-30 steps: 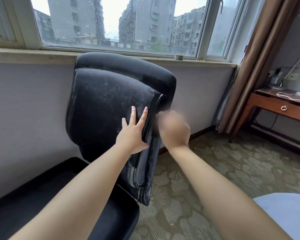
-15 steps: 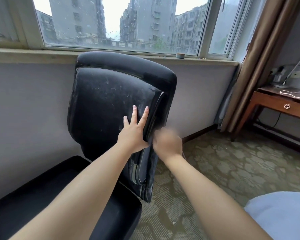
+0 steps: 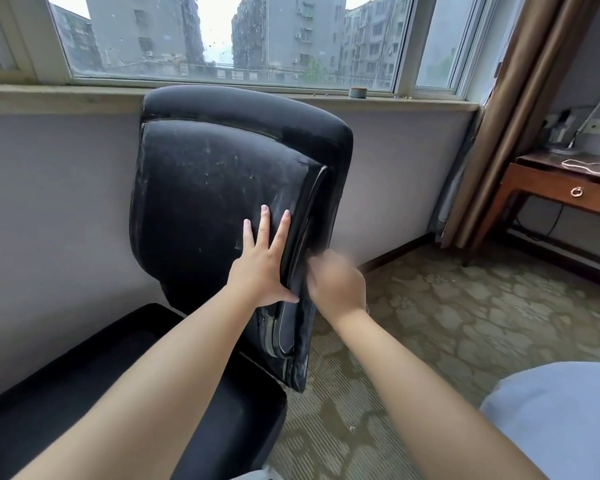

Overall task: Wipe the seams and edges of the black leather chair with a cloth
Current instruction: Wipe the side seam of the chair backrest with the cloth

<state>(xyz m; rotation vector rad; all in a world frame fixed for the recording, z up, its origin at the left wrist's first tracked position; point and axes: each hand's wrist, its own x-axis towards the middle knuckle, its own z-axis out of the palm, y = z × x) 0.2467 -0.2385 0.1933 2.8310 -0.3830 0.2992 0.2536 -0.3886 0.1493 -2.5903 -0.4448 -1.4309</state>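
Along the right side seam of the black leather chair, the blurred right hand has slid lower; its grip and any cloth cannot be told. The left hand stays flat, fingers straight, bracing the backrest.

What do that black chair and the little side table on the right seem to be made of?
The chair back looks like black leather or imitation leather: smooth with a dull sheen, scuffed pale in streaks, with raised piped seams. The side table looks like reddish-brown varnished wood, with a metal ring pull on its drawer.
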